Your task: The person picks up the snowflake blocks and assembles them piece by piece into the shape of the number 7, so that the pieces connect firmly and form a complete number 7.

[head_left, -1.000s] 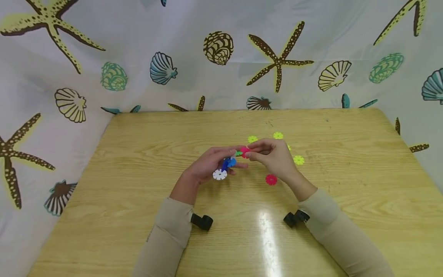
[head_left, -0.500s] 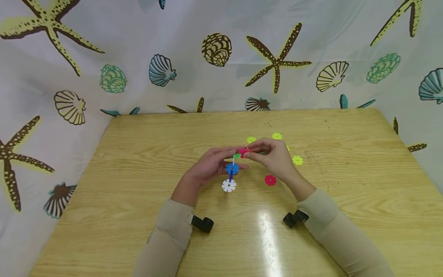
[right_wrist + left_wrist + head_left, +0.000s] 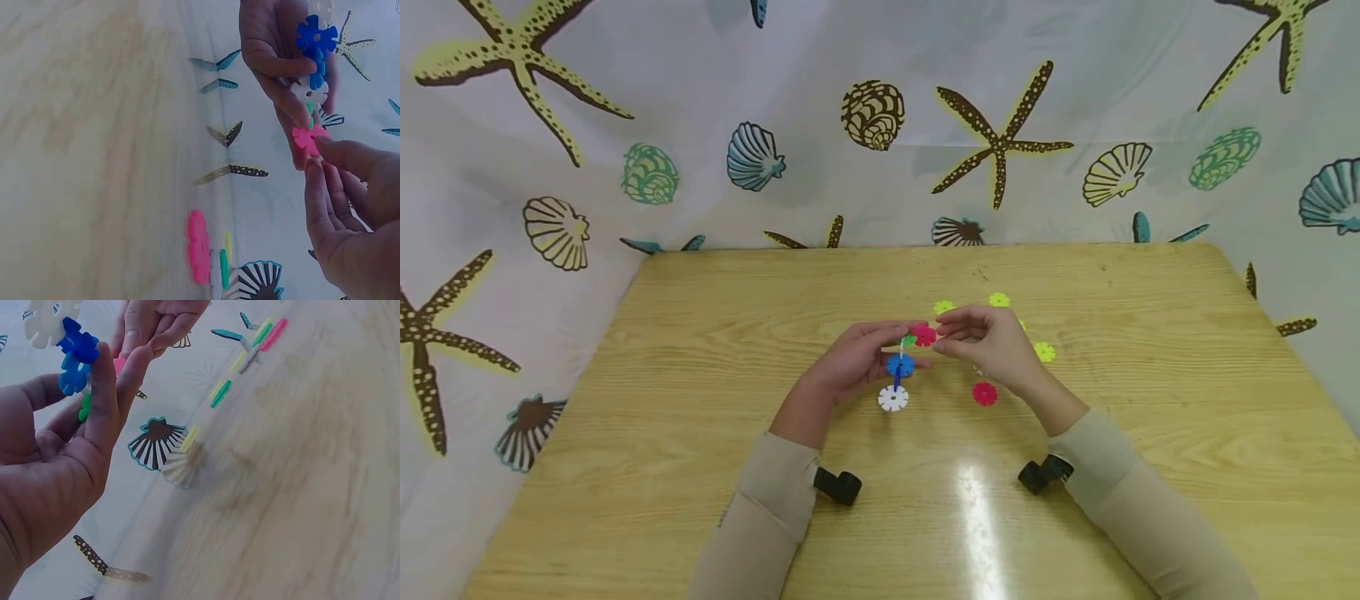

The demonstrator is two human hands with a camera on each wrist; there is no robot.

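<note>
My left hand [image 3: 857,358] pinches a chain of linked, notched plastic discs near its green disc [image 3: 909,341]. Below that hang a white disc seen edge-on, a blue disc [image 3: 900,365], a dark blue disc [image 3: 316,36] and a white disc [image 3: 892,398] at the end. At the chain's other end, a pink disc [image 3: 923,336] faces the right hand [image 3: 988,346]. The right thumb and fingers are spread beside its edge; the thumb tip overlaps the disc in the right wrist view, and whether it touches cannot be told.
Several yellow discs, one at the right [image 3: 1044,352], lie on the wooden table [image 3: 737,500] beyond and beside the right hand. A loose pink disc [image 3: 985,394] lies below that hand. Green and white discs show edge-on in the wrist views. A patterned curtain [image 3: 820,92] hangs behind the table.
The chain's white and blue end has swung down from the left palm and hangs lower. The right fingers, which pinched the pink disc, have spread and drawn slightly right, uncovering it.
</note>
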